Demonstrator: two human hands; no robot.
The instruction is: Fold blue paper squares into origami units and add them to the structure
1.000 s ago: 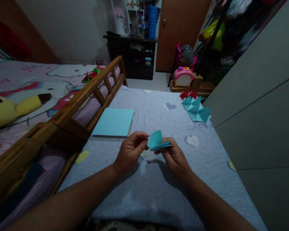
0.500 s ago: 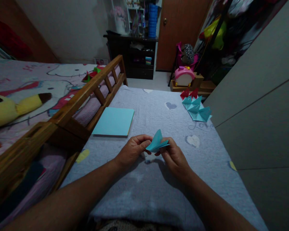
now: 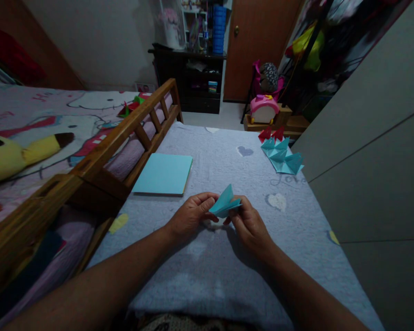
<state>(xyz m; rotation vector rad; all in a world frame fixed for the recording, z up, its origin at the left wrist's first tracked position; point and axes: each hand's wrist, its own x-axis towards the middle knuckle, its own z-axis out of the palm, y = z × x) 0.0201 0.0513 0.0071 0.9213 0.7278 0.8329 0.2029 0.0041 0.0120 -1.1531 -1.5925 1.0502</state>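
Observation:
Between my two hands, just above the cloth-covered surface [image 3: 207,271], is a small folded piece of blue origami paper [image 3: 223,204] with a pointed flap standing up. My left hand [image 3: 195,212] pinches its left corner between thumb and fingers. On the other side my right hand [image 3: 250,223] grips the right end, its fingertips partly hidden behind the folds. A stack of light blue square paper [image 3: 163,174] lies beyond my left hand. Several folded blue paper pieces [image 3: 283,156] sit at the far right, beside red folded paper [image 3: 271,134].
A wooden bed rail [image 3: 124,124] runs along the left side, with a bed and a yellow plush toy [image 3: 20,156] behind it. A pale cabinet [image 3: 372,151] stands close on the right. Past the far edge are a dark cabinet [image 3: 189,78] and a pink toy case [image 3: 264,108].
The blue folded paper has tilted slightly between my fingers, its upright flap leaning a little more to the right. Both hands keep nearly the same place.

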